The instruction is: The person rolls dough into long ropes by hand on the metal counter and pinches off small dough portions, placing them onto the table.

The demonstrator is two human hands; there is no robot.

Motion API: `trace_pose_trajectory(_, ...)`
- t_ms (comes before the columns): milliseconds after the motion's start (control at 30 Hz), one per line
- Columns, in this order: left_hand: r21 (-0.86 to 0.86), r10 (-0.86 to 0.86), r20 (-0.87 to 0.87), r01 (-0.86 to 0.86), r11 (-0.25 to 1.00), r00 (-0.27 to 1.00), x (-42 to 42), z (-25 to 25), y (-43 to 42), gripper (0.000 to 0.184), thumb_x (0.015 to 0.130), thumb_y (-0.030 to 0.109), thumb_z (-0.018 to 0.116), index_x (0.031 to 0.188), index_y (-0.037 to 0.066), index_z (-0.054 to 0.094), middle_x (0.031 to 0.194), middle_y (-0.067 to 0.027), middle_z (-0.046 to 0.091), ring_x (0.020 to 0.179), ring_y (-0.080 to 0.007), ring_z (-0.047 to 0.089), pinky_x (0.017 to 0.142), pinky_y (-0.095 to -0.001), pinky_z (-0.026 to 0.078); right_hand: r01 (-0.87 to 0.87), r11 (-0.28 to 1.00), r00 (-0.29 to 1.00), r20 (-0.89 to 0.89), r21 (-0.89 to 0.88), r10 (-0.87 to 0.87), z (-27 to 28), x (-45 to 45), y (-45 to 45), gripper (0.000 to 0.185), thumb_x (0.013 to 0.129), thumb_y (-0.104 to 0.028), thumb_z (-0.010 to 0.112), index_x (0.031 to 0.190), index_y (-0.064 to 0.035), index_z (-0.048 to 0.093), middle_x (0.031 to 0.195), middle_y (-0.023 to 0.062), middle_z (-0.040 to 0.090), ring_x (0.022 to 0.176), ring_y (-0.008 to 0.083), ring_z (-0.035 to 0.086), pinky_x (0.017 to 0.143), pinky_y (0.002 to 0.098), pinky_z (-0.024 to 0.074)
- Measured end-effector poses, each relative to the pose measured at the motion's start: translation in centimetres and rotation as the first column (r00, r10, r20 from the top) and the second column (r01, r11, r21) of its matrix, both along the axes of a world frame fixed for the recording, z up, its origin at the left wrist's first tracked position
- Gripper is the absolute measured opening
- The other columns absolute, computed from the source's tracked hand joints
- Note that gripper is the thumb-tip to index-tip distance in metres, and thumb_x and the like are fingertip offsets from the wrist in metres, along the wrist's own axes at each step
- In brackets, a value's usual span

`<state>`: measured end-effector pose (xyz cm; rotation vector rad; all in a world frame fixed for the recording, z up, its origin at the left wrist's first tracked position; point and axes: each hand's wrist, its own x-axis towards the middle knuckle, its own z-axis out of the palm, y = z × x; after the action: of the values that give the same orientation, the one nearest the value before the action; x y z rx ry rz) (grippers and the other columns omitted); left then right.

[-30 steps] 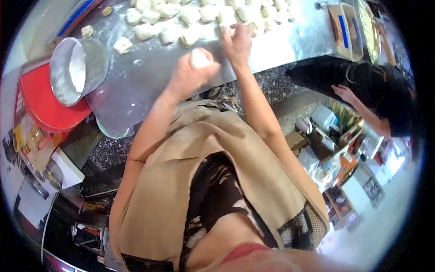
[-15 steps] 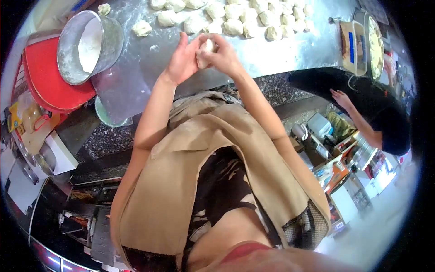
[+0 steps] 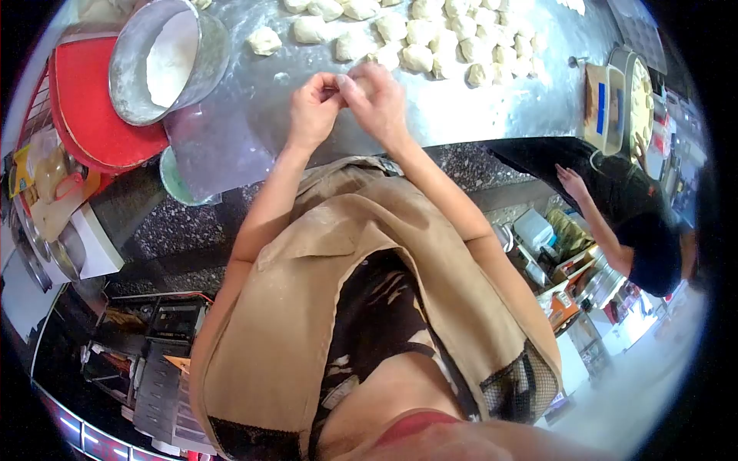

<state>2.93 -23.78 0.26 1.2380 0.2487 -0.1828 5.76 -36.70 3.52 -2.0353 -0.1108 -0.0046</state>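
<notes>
My left hand (image 3: 315,107) and my right hand (image 3: 375,104) meet above the front edge of the metal table (image 3: 500,115). The fingers of my left hand are closed in a pinch against the right thumb. My right hand is curled, its fingers bent inward. Between them the piece of dough seen a moment ago is hidden by the fingers. Several pale dough pieces (image 3: 417,58) lie in rows just beyond my hands, and a single dough piece (image 3: 264,41) sits apart to the left.
A metal bowl (image 3: 207,61) with white flour (image 3: 171,61) stands left, beside a red lid-like board (image 3: 84,107). On the right are a clear plastic container (image 3: 605,107) and a round tray (image 3: 639,100). A person in dark clothes (image 3: 649,246) stands nearby on the right.
My hands have closed together; the left palm was open and the dough showed between them. The view has shifted slightly, so the table's things appear lower and farther right.
</notes>
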Motion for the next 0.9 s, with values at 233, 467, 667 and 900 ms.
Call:
trace_pose_trajectory(233,0.166,0.203,-0.181,-0.174,0.971,0.962,-0.8,-1.0,4.6,0.022,0.09,0.004,0.059,0.111,-0.003,0.06,0.1,-0.0096,0.068,0.092,-0.0136,0.063,0.081,-0.0268,0.052,-0.222,0.778,0.803,0.343,-0.588,0.488,-8.8,1.6,1.9,0.01,0.081,-0.019,0.061,0.079,-0.0107,0.056,0.093,0.0066,0.059,0.094,0.0266,0.06,0.072,0.037,0.0496)
trace_pose_trajectory(467,0.465,0.285,-0.131,-0.195,0.864,0.949,-1.5,-4.7,6.7,0.02,0.091,0.011,0.06,0.108,0.0,0.061,0.096,-0.0079,0.069,0.085,-0.0114,0.062,0.078,-0.0257,0.05,-0.302,0.741,0.829,0.219,-0.599,0.515,-9.6,1.3,2.4,0.041,0.08,-0.016,0.058,0.121,-0.0134,0.052,0.125,0.013,0.05,0.117,0.0333,0.048,0.097,0.0447,0.0391)
trace_pose_trajectory(667,0.462,0.213,-0.021,-0.18,0.869,0.977,-2.3,-6.1,5.5,0.02,0.093,0.008,0.057,0.111,0.001,0.061,0.097,-0.0077,0.068,0.088,-0.013,0.063,0.08,-0.0271,0.05,-0.367,0.886,0.921,0.021,-0.282,0.388,-6.3,1.4,2.5,0.054,0.07,0.007,0.057,0.122,-0.0081,0.05,0.125,0.0253,0.047,0.11,0.0439,0.05,0.087,0.0434,0.0479)
trace_pose_trajectory(900,0.828,0.345,0.444,-0.526,0.196,0.827,-2.5,-6.9,13.6,0.015,0.086,0.007,0.056,0.098,0.009,0.065,0.091,-0.0106,0.064,0.085,-0.031,0.062,0.073,-0.0409,0.049,-0.337,0.931,0.87,0.331,-0.141,0.365,0.0,11.7,12.2,0.022,0.075,-0.007,0.065,0.095,-0.0025,0.057,0.096,0.0185,0.056,0.091,0.0386,0.056,0.076,0.0447,0.0492)
